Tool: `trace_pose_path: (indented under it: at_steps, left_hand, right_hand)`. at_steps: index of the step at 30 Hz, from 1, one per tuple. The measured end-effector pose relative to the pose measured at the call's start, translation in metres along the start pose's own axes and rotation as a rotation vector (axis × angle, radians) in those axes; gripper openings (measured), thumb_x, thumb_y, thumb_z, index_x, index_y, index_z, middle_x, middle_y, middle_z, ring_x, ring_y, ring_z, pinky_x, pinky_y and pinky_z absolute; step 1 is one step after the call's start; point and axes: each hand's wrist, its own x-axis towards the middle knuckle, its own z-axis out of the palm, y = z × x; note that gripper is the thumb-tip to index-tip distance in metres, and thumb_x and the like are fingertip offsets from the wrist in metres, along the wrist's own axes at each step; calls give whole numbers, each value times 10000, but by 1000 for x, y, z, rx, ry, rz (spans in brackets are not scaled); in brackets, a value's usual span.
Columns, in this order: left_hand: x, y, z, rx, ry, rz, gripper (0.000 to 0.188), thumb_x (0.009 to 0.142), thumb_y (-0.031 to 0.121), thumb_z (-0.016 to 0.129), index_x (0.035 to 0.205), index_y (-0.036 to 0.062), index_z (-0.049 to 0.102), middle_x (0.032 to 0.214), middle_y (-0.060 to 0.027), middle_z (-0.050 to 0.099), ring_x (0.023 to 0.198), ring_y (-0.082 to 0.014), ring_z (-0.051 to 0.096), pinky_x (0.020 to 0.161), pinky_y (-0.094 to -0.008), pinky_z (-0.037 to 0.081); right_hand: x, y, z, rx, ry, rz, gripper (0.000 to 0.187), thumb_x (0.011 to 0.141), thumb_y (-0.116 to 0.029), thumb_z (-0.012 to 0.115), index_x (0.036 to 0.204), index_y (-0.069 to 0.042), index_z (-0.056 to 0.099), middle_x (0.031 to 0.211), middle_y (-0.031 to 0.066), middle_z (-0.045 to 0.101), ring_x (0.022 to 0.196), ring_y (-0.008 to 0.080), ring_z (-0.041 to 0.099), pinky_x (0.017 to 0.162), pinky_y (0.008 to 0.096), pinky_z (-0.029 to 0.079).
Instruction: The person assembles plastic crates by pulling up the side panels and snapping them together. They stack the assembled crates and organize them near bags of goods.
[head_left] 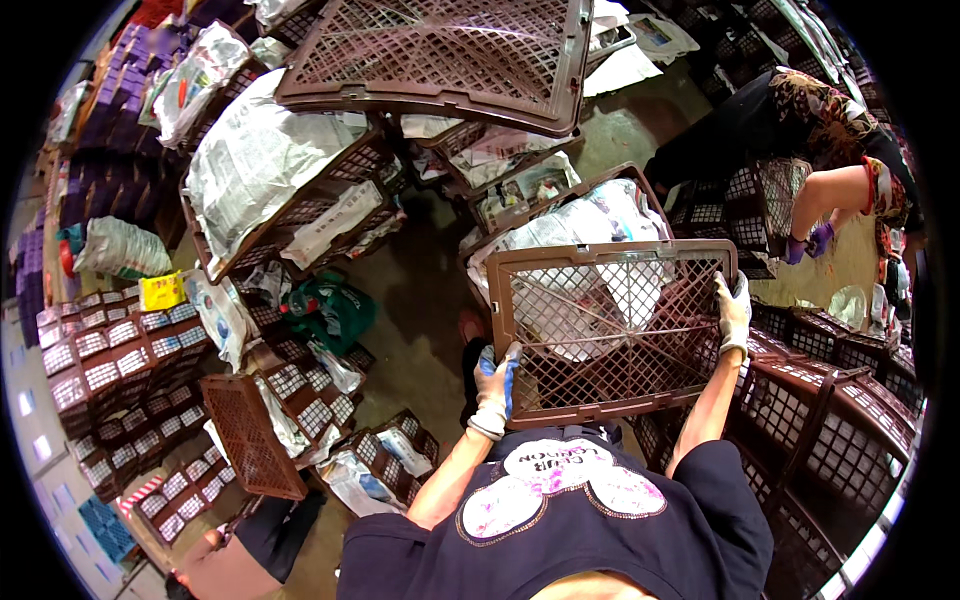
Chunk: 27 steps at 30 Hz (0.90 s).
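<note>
A brown plastic crate lid (pixel 605 408) with a lattice face is held tilted in front of my body. My left hand (pixel 493 390), in a white work glove with blue patches, grips its left edge near the lower corner. On the opposite edge, toward the upper corner, my gloved right hand (pixel 735 312) is closed round the rim. Just beyond the lid stands a brown crate (pixel 652 185) lined with newspaper (pixel 575 225); the lid hides part of it, and some of its paper shows through the lattice.
Another lattice lid (pixel 440 70) lies at the far middle, near a paper-covered crate (pixel 260 160). Stacked crates (pixel 790 410) stand close on my right. A green bag (pixel 340 315) sits to the left. One co-worker (pixel 830 185) bends at the right; another person (pixel 240 555) is lower left.
</note>
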Motion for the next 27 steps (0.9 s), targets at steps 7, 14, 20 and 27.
trace_pose_path:
  at_steps: [7, 14, 20, 27]
  left_hand:
    - [27, -47, 10, -88, 244, -6, 311, 831, 70, 664, 1101, -54, 574, 982, -60, 622, 839, -156, 558, 749, -302, 467]
    - [55, -72, 50, 539, 425, 171, 413, 792, 55, 661, 1166, -59, 528, 1165, -230, 538, 1063, -363, 529, 849, -419, 458]
    - [55, -72, 53, 394, 476, 170, 506, 799, 1, 632, 1271, -13, 450, 1228, -173, 481, 1066, -302, 520, 888, -393, 466]
    - [79, -84, 54, 207, 457, 207, 590, 824, 20, 619, 1352, -8, 359, 1356, -197, 386, 1218, -292, 436, 982, -375, 430]
  right_hand:
    - [70, -36, 73, -138, -208, -118, 593, 819, -334, 680, 1265, 0, 479, 1178, 138, 591, 1050, 213, 557, 921, 303, 413]
    - [169, -16, 143, -238, -244, -235, 671, 811, -450, 650, 1287, -14, 468, 1227, 179, 572, 1137, 291, 543, 940, 330, 414]
    - [146, -25, 162, -338, -327, -211, 711, 836, -508, 595, 1333, -33, 412, 1216, 215, 567, 1145, 319, 539, 942, 342, 412]
    - [132, -29, 170, -401, -394, -130, 696, 848, -544, 556, 1257, 8, 439, 1161, 262, 574, 1122, 381, 533, 923, 382, 412]
